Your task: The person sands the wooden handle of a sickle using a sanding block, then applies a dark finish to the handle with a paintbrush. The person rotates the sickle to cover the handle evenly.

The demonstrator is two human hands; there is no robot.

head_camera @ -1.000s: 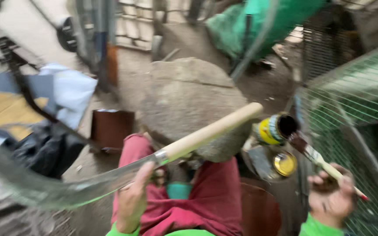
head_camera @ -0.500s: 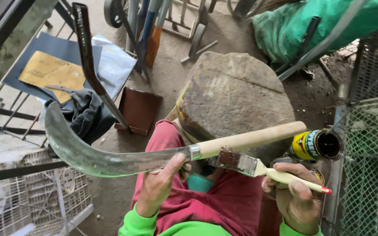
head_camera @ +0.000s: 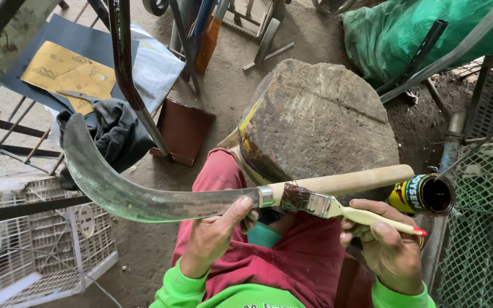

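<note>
Paintbrush [head_camera: 338, 209] has dropped onto the curved sickle's [head_camera: 144, 197] pale handle.

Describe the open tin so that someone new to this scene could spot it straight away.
Start at the big grey stone block in the middle. Just past its lower right corner, beyond the tip of the sickle's wooden handle, the small tin lies tilted against the wire mesh. It alone is round, with a yellow label and a dark, open mouth.

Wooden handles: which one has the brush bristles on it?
The sickle handle, long and pale, joined to the curved blade the left hand grips. The paintbrush handle is thinner, red-tipped, in the right hand.
</note>
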